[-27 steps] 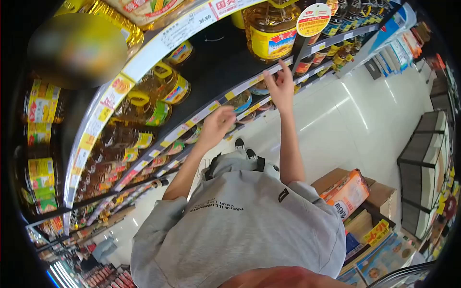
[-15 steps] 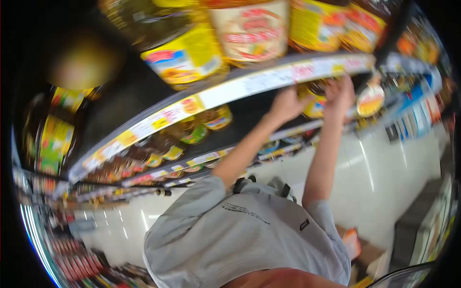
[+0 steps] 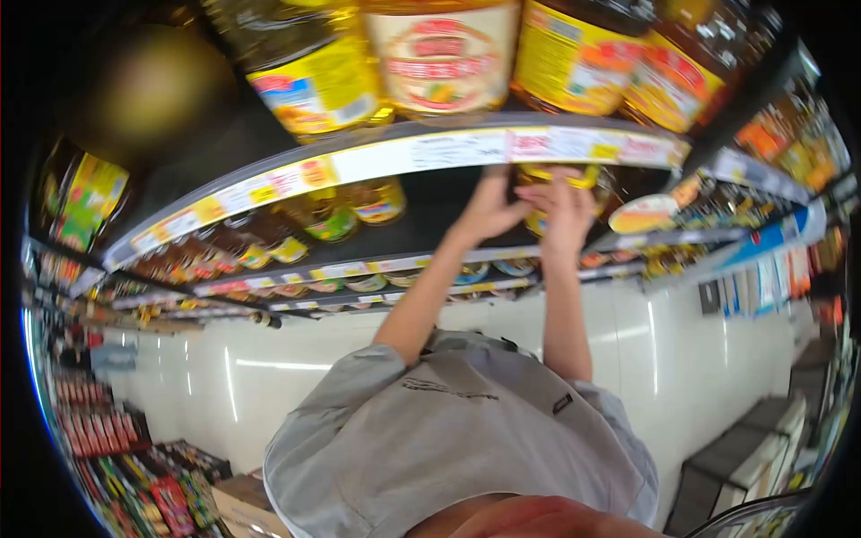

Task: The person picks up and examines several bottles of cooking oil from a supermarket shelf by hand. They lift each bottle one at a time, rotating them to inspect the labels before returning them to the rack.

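An oil bottle [image 3: 535,222] with a yellow label stands on the shelf below the upper shelf edge, mostly behind my hands. My left hand [image 3: 487,213] is at the bottle's left side, thumb spread toward it; its upper fingers pass out of sight behind the shelf edge. In front of the bottle's right part is my right hand [image 3: 567,215], its fingers bent up against it near a yellow band. Exact finger contact is partly hidden.
Above my hands runs a curved price strip [image 3: 421,154] under a row of large oil bottles [image 3: 439,63]. Smaller bottles [image 3: 377,199] stand left on the lower shelf. A round hanging tag [image 3: 646,213] sticks out at right. Cartons [image 3: 242,507] lie behind at left.
The view has turned, so the shelf now lies more level. My hands have come closer together, and my right hand has moved in over the bottle's front.
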{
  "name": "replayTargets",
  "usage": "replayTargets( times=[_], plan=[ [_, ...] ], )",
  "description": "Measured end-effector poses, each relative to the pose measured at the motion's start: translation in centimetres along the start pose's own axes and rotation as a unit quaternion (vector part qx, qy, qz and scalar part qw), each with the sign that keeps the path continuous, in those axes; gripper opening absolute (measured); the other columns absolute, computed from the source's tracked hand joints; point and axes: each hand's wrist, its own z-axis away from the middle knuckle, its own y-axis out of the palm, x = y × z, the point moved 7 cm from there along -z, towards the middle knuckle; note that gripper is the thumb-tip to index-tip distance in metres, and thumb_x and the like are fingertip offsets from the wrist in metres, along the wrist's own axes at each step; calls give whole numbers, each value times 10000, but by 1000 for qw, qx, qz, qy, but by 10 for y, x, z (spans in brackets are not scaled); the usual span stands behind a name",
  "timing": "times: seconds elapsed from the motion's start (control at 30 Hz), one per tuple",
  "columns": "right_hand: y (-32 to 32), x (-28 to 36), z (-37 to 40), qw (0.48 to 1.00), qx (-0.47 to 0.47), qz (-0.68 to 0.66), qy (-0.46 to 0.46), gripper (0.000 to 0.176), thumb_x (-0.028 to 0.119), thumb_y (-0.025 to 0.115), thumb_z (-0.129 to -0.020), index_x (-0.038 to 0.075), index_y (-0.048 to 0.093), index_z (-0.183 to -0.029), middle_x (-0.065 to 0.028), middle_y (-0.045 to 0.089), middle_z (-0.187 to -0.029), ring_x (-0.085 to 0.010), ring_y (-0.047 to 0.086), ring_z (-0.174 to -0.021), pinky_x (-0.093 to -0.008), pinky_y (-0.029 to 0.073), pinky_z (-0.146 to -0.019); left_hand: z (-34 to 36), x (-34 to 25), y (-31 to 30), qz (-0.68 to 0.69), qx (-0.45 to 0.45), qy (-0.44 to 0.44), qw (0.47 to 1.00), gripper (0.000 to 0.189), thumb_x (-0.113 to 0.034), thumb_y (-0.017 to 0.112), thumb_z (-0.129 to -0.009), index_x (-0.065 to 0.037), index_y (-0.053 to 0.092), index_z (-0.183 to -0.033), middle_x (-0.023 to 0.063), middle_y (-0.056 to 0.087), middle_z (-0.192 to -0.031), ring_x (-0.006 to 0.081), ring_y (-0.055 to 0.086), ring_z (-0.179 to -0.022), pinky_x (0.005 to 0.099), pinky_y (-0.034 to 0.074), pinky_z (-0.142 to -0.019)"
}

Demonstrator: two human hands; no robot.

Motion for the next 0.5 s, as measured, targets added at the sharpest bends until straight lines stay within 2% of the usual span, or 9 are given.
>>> replayTargets(
  times=[0.07, 0.13, 0.2, 0.27, 0.33, 0.37, 0.4, 0.47, 0.5],
  plan=[
    [15, -1, 13, 994, 80, -61, -46, 189, 174, 525, -1000, -4, 581, -1032, -208, 690, -1041, -291, 711, -862, -363, 586, -748, 8, 17, -9, 56, 21, -59, 996, 735, -23, 653, -736, 28, 366, -1411, 147, 517, -1291, 234, 498, -1203, 338, 465, -965],
    [26, -1, 28, 988, 122, -85, -50, 183, 141, 534, -1006, -21, 586, -1073, -192, 692, -1061, -230, 686, -951, -329, 554, -832, 9, 14, -20, 229, 51, -207, 950, 781, -64, 645, -677, 42, 371, -1400, 183, 450, -1396, 281, 422, -1303, 377, 302, -1112],
    [33, -4, 38, 981, 156, -106, -37, 176, 139, 538, -1006, -18, 588, -1069, -186, 692, -1061, -206, 658, -1009, -333, 541, -871, 11, 5, -32, 129, 76, -162, 975, 828, -75, 622, -659, 41, 332, -1426, 182, 414, -1436, 284, 405, -1324, 376, 285, -1124],
    [32, -9, 41, 985, 147, -86, -32, 176, 134, 539, -1005, -22, 583, -1072, -161, 704, -1032, -179, 667, -961, -317, 531, -872, 14, -2, -37, 203, 73, -162, 963, 849, -121, 695, -687, 48, 321, -1430, 191, 430, -1415, 296, 412, -1321, 375, 286, -1123],
    [34, -12, 42, 984, 171, -33, -37, 188, 141, 545, -1004, -32, 582, -1066, -133, 716, -996, -151, 675, -911, -289, 517, -875, 11, -20, -44, -3, 102, -90, 991, 893, -166, 790, -699, 53, 320, -1426, 196, 432, -1405, 299, 421, -1309, 379, 297, -1116],
    [33, -16, 43, 985, 168, -33, -26, 187, 140, 566, -991, -36, 593, -1050, -125, 722, -977, -132, 680, -858, -274, 522, -829, 7, -26, -45, -49, 119, -86, 988, 919, -209, 870, -674, 52, 357, -1391, 187, 471, -1354, 287, 462, -1265, 383, 350, -1079],
    [32, -12, 45, 986, 164, -34, -26, 187, 140, 566, -991, -36, 593, -1050, -125, 722, -977, -132, 680, -858, -274, 522, -829, 7, -19, -46, -49, 123, -86, 987, 919, -209, 870, -674, 52, 357, -1391, 187, 471, -1354, 287, 462, -1265, 383, 350, -1079],
    [38, -4, 56, 968, 230, 86, -43, 129, 107, 559, -988, -11, 606, -1011, -145, 712, -1038, -163, 673, -950, -335, 539, -833, 14, -4, -48, -90, 109, -75, 987, 878, -202, 891, -651, 45, 401, -1337, 165, 529, -1269, 264, 535, -1171, 377, 423, -1013],
    [39, 1, 58, 969, 222, 83, -73, 157, 127, 663, -916, -2, 642, -1004, -126, 725, -961, -157, 699, -844, -301, 539, -741, 20, 0, -48, -12, 48, -130, 990, 907, -283, 928, -608, 39, 427, -1293, 147, 565, -1197, 244, 581, -1084, 373, 467, -957]
  ],
)
